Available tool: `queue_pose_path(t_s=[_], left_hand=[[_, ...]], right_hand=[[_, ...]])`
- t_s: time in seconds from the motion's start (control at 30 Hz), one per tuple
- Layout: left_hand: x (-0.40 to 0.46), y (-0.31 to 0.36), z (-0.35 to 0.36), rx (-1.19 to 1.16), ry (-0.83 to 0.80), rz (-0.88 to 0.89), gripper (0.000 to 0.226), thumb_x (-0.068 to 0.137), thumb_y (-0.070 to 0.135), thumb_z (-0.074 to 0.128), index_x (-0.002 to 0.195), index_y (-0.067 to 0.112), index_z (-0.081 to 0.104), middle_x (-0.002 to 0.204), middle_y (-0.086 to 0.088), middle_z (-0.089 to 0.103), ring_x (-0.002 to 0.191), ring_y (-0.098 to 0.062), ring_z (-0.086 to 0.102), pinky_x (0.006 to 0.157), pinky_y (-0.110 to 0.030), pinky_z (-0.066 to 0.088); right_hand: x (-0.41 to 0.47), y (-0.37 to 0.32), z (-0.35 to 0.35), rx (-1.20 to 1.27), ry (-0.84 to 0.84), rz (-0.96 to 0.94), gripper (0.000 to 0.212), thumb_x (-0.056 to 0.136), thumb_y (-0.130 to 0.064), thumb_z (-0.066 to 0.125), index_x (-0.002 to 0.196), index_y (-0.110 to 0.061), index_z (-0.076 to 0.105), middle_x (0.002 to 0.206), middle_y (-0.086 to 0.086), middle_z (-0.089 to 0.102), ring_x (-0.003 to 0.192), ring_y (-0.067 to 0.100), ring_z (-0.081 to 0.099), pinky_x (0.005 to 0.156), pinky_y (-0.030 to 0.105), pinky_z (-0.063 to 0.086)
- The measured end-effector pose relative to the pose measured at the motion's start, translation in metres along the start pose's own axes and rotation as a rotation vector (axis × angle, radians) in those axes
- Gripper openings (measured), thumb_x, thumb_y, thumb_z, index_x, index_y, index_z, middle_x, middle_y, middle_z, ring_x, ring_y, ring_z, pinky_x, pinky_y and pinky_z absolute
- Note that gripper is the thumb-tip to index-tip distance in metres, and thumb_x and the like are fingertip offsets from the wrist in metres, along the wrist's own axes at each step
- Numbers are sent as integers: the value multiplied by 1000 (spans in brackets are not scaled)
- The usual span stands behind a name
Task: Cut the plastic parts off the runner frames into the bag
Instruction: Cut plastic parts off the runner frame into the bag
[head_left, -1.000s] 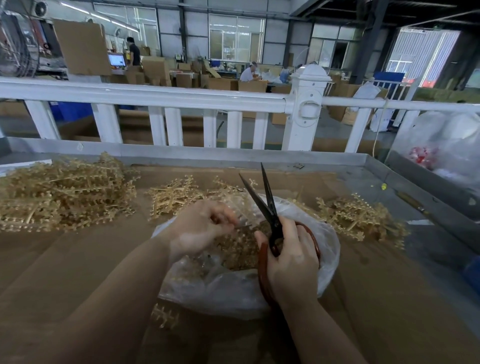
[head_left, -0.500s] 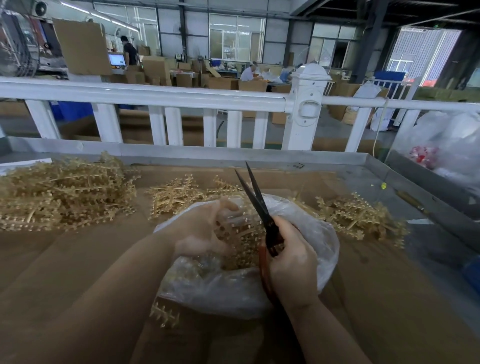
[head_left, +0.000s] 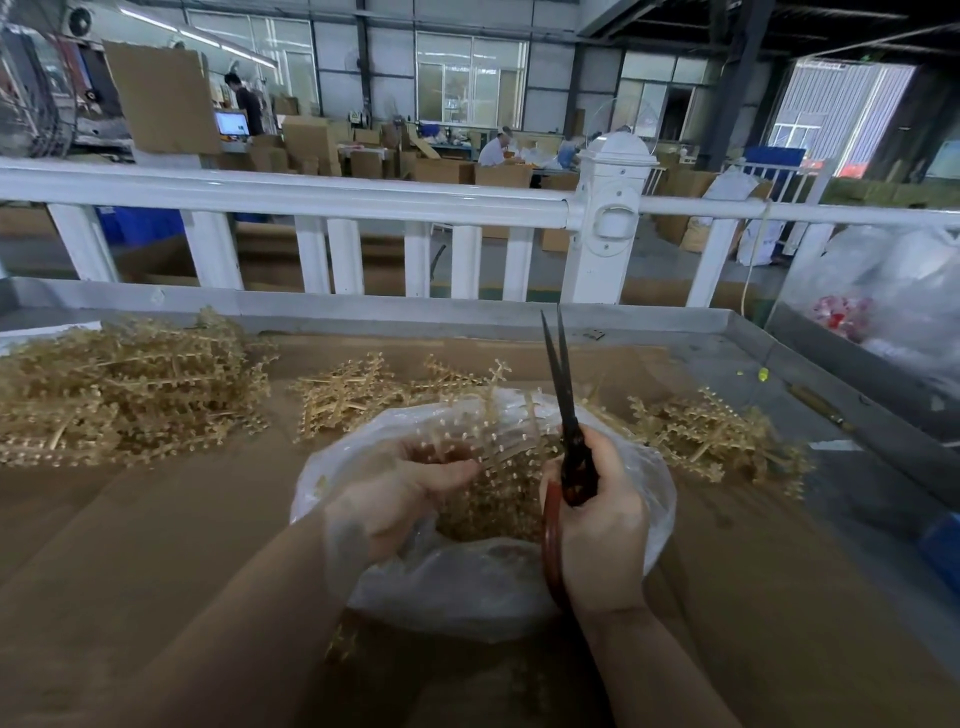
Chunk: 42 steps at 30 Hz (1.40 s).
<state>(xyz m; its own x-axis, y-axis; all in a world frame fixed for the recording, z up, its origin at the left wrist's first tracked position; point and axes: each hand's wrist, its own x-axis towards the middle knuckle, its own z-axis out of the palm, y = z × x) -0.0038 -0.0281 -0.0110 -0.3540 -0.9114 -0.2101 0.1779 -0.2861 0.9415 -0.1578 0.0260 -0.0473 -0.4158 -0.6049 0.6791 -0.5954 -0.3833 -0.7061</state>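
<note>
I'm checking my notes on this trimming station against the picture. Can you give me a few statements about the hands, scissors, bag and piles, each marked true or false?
1. The right hand holds the scissors with the blades pointing up and away. True.
2. The scissor blades are spread wide open. False: they are nearly closed.
3. The left hand holds a runner frame over the open clear plastic bag. True.
4. The largest pile of runner frames lies to the right of the bag. False: it lies to the left, and a smaller pile is on the right.
5. The bag is empty. False: tan plastic parts lie inside it.
</note>
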Motion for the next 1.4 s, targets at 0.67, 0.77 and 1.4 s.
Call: queue_pose_path(t_s=[0.67, 0.77, 1.4], left_hand=[[5, -4, 21, -71, -27, -89, 25, 91, 7, 56, 112, -5, 63, 103, -19, 71, 89, -26, 70, 79, -37, 56], [6, -6, 20, -145, -12, -82, 25, 96, 5, 49, 116, -6, 60, 102, -20, 71, 85, -25, 72, 76, -36, 58], [0, -10, 27, 64, 70, -44, 18, 77, 12, 75, 93, 7, 71, 88, -10, 74, 85, -22, 71, 72, -33, 56]], right_hand=[[-2, 4, 3, 9, -104, 5, 20, 87, -11, 64, 106, -18, 64, 92, -5, 66, 91, 11, 64, 82, 35, 53], [-2, 4, 6, -49, -133, 4, 23, 86, -14, 66, 109, -15, 66, 94, -6, 68, 94, 9, 64, 83, 34, 52], [-1, 2, 1, 132, -164, 58, 40, 81, -2, 70, 107, -33, 63, 94, -12, 69, 92, 5, 65, 84, 33, 54]])
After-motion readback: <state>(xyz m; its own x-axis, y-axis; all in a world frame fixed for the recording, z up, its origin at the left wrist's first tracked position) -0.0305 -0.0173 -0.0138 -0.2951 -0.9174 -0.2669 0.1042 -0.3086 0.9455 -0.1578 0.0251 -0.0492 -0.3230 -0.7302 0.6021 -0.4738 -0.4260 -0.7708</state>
